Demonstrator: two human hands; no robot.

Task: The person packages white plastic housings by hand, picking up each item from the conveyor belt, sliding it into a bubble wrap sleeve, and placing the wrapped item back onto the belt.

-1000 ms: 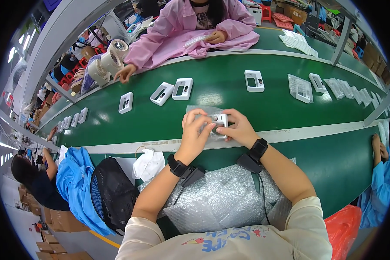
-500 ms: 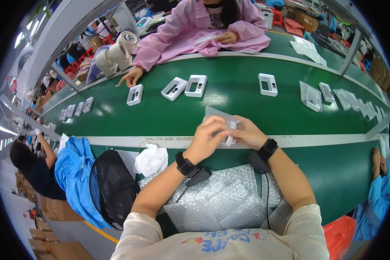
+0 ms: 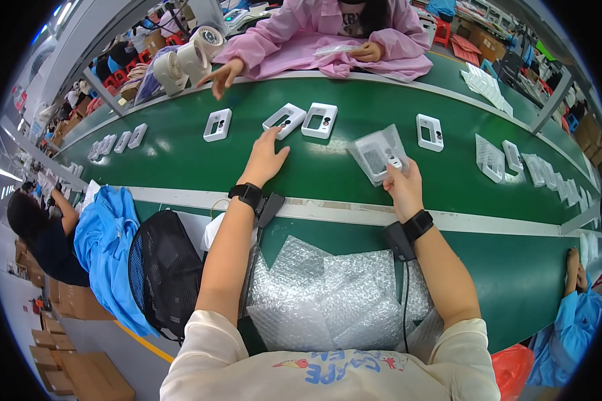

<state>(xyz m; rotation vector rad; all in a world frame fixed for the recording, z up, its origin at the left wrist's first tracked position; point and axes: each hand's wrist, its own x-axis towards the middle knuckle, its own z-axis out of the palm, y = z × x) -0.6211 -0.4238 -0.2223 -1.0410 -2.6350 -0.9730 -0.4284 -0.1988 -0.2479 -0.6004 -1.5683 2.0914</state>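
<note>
On the green worktop (image 3: 180,170): white housings with rectangular windows lie spread out, 12 o'clock being the far side.
Right hand (image 3: 406,187): at 3 o'clock, thumb and fingers clamped on the near corner of a bagged white housing (image 3: 382,155).
Bagged housing: at 2 o'clock, tilted in its clear bag, lens and button end by the thumb.
Left hand (image 3: 266,159): near 11 o'clock, thumb and fingers apart, fingertips over the near edge of a slanted white housing (image 3: 294,124); firm contact I cannot tell.
Other housings: one at 12 o'clock (image 3: 326,127), just beside the slanted one; one at 10 (image 3: 225,123); one at 2 (image 3: 435,142), beyond the bag.
Bubble-wrapped packs (image 3: 490,159): between 2 and 3 o'clock, near the right end.
Bubble-wrap sleeves (image 3: 338,294): heaped between 5 and 6 o'clock, between the forearms.
Black mesh bag (image 3: 167,274): at 8 o'clock, beside a blue garment (image 3: 107,257).
Co-worker's hand (image 3: 225,77): at 11 o'clock, pink-sleeved, fingers spread.
</note>
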